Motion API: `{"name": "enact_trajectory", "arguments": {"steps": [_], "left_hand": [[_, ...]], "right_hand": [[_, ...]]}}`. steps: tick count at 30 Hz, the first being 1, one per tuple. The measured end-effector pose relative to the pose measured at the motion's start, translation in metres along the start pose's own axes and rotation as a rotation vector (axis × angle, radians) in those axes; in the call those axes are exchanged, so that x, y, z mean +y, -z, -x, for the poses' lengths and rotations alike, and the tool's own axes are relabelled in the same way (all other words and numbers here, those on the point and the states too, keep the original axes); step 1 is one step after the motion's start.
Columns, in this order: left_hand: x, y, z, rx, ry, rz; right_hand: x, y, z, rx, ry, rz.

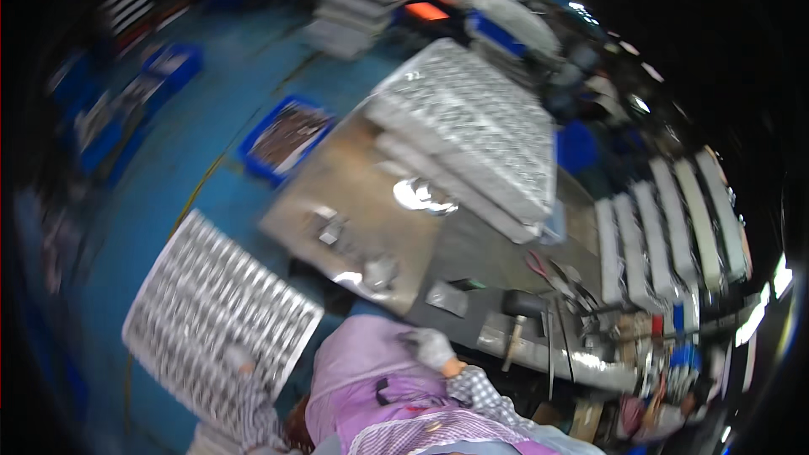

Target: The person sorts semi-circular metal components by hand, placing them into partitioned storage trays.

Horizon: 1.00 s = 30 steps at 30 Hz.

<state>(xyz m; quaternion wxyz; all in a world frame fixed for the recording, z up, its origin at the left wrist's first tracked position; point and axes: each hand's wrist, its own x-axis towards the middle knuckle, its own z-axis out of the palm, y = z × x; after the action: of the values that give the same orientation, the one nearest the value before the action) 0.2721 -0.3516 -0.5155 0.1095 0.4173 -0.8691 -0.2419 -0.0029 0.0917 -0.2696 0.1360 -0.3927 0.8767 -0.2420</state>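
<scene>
At the left, a white tray [181, 286] holds rows of small shiny metal parts. My left hand [240, 360] is over the near part of this tray; blur hides its fingers and whether they grip anything. My right hand [431, 350], in a light grey glove with the fingertip end pointing left, is over my lap beside the front edge of the workbench [497, 265]. Its fingers are smeared too, and I make out no object in it. Just past it on the bench lies a small grey metal piece [447, 297]. A few other small metal parts [379, 272] lie on the brown sheet.
White trays of metal parts [472, 109] are stacked at the bench's far side. Pink-handled pliers [537, 264] and a hammer [516, 333] lie to the right, near a row of upright white trays [645, 244]. A blue bin [286, 139] of brown parts stands on the floor.
</scene>
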Motion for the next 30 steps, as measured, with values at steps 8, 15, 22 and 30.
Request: {"name": "enact_trajectory", "arguments": {"steps": [8,15,22,30], "left_hand": [[0.047,0.012,0.000,-0.047,0.077,0.495],[0.402,0.049,0.041,-0.787,-0.021,0.659],[0.501,0.010,0.055,-0.909,-0.081,0.685],[0.537,-0.031,0.047,-0.581,-0.476,0.393]], "right_hand": [[-0.015,-0.007,-0.001,-0.061,-0.250,-0.304],[-0.006,0.029,-0.009,0.092,-0.487,-0.885],[0.042,0.086,0.016,0.447,-0.560,-0.362],[0.057,0.089,0.015,0.701,-0.424,0.063]]}}
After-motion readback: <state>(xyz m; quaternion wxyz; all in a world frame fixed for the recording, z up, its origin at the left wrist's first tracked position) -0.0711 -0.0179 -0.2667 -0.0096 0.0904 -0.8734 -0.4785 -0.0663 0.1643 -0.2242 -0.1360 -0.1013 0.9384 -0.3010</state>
